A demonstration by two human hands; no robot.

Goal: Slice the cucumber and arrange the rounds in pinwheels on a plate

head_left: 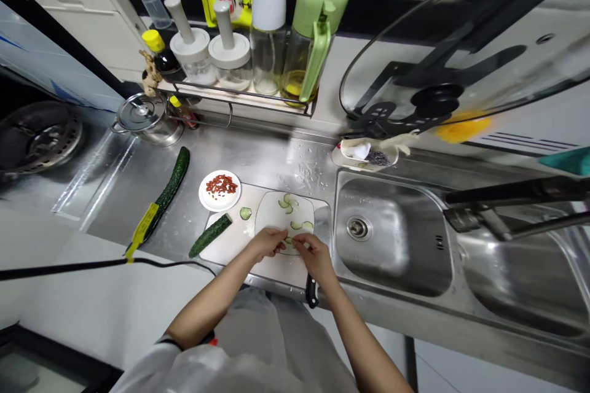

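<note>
Over the front of a white square plate (268, 212), my left hand (271, 242) and my right hand (317, 260) meet with fingertips pinched. A small green cucumber slice (289, 241) shows between them, partly hidden by the fingers. On the plate, several slices form a fan (288, 202), and curved slices (302, 225) lie near my right fingertips. The plate rests on a pale cutting board (221, 250). A round cucumber slice (246, 214) and a cut cucumber (210, 235) lie to the left. A knife's black handle (312, 291) sticks out below my right wrist.
A small white dish (203, 191) of red berries sits behind the board. A whole cucumber (174, 184) with a yellow tag lies farther left, near a lidded steel pot (150, 120). The sink (396, 258) is at right. Jars and an oil bottle (295, 67) stand on a rack.
</note>
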